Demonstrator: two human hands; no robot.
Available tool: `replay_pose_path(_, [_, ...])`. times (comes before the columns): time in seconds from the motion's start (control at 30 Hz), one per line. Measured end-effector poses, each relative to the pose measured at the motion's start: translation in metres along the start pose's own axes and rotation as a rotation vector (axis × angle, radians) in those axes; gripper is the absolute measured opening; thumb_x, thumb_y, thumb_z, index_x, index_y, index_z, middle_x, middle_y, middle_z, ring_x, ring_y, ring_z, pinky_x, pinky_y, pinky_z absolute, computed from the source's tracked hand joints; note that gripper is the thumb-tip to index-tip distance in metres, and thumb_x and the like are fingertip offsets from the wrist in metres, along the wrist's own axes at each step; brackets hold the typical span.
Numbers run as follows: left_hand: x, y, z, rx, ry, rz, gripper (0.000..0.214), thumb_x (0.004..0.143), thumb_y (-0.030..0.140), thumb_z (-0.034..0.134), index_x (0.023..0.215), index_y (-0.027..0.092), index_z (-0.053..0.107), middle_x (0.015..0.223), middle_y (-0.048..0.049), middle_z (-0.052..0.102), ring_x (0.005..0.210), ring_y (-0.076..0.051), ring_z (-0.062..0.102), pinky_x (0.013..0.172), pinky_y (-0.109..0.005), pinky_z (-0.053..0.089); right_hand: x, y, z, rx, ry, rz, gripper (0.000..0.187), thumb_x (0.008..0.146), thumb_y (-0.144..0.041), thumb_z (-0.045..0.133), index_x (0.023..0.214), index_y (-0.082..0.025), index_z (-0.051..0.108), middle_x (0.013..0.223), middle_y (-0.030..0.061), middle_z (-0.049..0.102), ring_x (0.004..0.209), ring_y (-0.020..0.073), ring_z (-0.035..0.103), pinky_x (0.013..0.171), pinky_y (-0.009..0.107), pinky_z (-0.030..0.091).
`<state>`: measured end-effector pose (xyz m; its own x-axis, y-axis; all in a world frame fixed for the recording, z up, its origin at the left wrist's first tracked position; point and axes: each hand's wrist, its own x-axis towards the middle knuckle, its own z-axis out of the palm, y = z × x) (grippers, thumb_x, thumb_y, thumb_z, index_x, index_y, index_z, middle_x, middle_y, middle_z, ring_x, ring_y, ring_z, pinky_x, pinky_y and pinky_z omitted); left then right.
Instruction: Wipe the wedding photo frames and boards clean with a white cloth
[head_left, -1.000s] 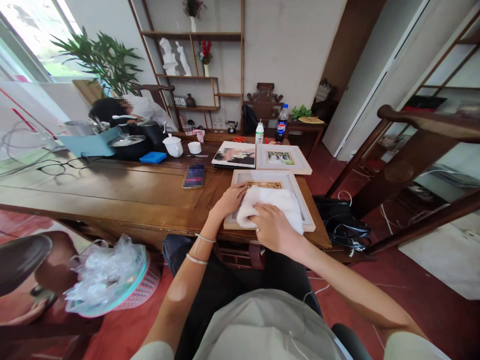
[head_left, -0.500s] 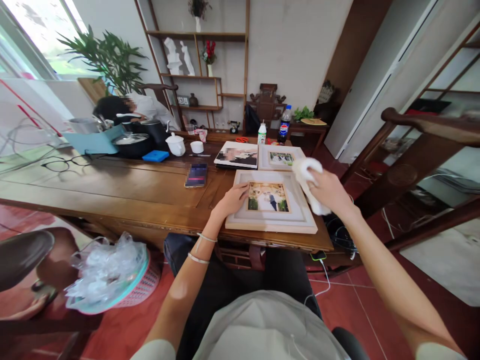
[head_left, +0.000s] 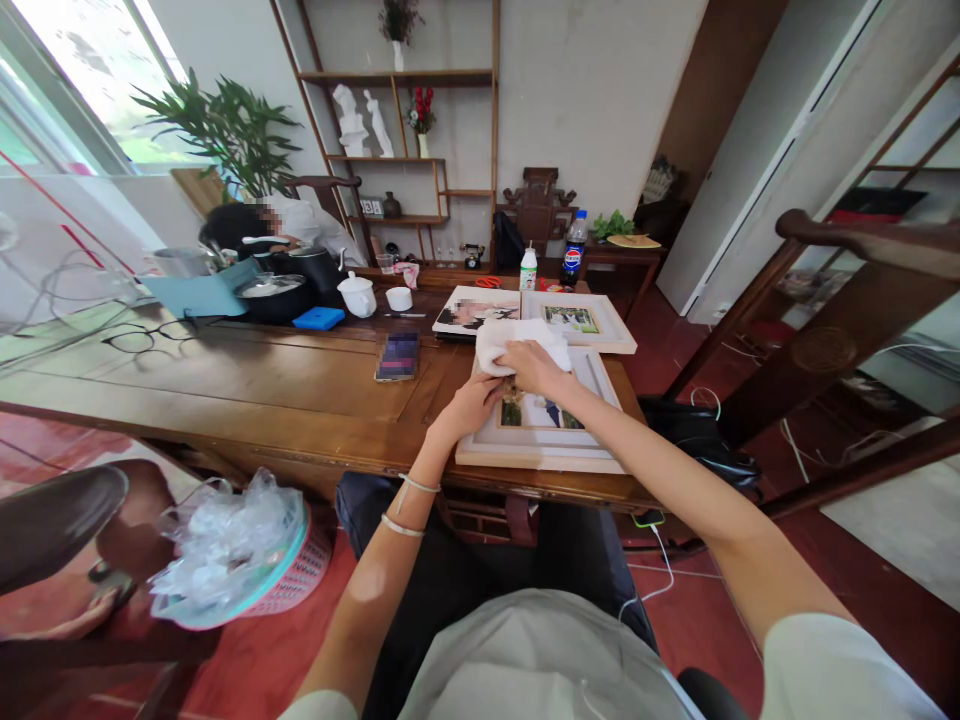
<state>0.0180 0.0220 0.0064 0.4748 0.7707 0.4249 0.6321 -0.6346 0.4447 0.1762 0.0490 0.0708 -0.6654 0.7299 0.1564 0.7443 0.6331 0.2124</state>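
A white cloth (head_left: pixel 525 334) is bunched in my right hand (head_left: pixel 534 366), which presses it on the far left part of a pale picture frame (head_left: pixel 480 446). The frame lies flat at the table's near edge, and the cloth and my right forearm hide part of its photo. My left hand (head_left: pixel 469 404) rests on the frame's left side, fingers stretched out over the edge, close to my right hand. Behind lie a second white picture frame (head_left: pixel 619 334) and a photo panel (head_left: pixel 461 310), its near right corner covered by the cloth.
A phone (head_left: pixel 397 357) lies left of the frame on the wooden table (head_left: pixel 315 390). Farther back are a white teapot (head_left: pixel 357 296), a cup (head_left: pixel 399 298), a small bottle (head_left: pixel 529 270) and a cola bottle (head_left: pixel 574 250). A basket (head_left: pixel 292 570) of plastic bags stands on the floor.
My right hand has moved the cloth from the frame's right edge across to its upper left. My left hand stays on the left side. The view has shifted slightly.
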Motion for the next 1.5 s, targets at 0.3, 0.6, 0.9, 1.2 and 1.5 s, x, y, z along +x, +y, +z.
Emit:
replay_pose_path(0.3, [0.001,-0.003,0.003,0.031,-0.013,-0.022,0.037,0.089,0.020,0.042,0.123,0.014,0.055,0.133,-0.0109,0.051,0.125,-0.021,0.045,0.105,-0.036,0.036,-0.046,0.038,-0.010,-0.071,-0.107,0.159,0.033,0.076,-0.010,0.052,0.103,-0.019,0.067,0.102,0.0130,0.067,0.092,0.0276,0.060,0.074,0.032,0.039])
replay_pose_path(0.6, [0.000,0.001,0.000,0.055,-0.024,-0.021,0.038,0.089,0.019,0.041,0.123,0.011,0.054,0.134,-0.0114,0.051,0.125,-0.021,0.045,0.106,-0.035,0.035,-0.109,0.030,-0.031,-0.082,-0.150,0.223,0.045,0.069,-0.003,0.046,0.105,-0.019,0.067,0.095,0.0102,0.069,0.088,0.0251,0.062,0.068,0.031,0.039])
replay_pose_path(0.9, [-0.001,0.000,0.001,0.038,-0.013,-0.007,0.038,0.089,0.020,0.041,0.124,0.013,0.054,0.134,-0.0114,0.050,0.125,-0.021,0.045,0.105,-0.036,0.036,-0.149,-0.057,-0.044,0.113,-0.018,0.140,0.041,0.073,-0.018,0.053,0.113,-0.025,0.061,0.100,0.0080,0.065,0.100,0.0268,0.053,0.081,0.035,0.040])
replay_pose_path(1.2, [-0.001,0.003,-0.004,0.036,-0.032,-0.004,0.038,0.088,0.020,0.044,0.123,0.010,0.054,0.133,-0.0138,0.051,0.125,-0.022,0.046,0.106,-0.035,0.035,-0.104,0.053,-0.001,0.044,0.069,0.273,0.048,0.084,-0.023,0.046,0.132,-0.019,0.045,0.132,0.0166,0.047,0.131,0.0326,0.026,0.101,0.056,0.020])
replay_pose_path(1.5, [0.000,-0.001,0.001,0.043,-0.023,-0.004,0.037,0.089,0.021,0.043,0.123,0.013,0.055,0.134,-0.0122,0.050,0.126,-0.022,0.044,0.105,-0.037,0.036,-0.107,0.035,-0.007,0.022,-0.074,0.105,0.054,0.076,-0.009,0.043,0.128,-0.019,0.050,0.127,0.0178,0.051,0.113,0.0292,0.050,0.096,0.048,0.027])
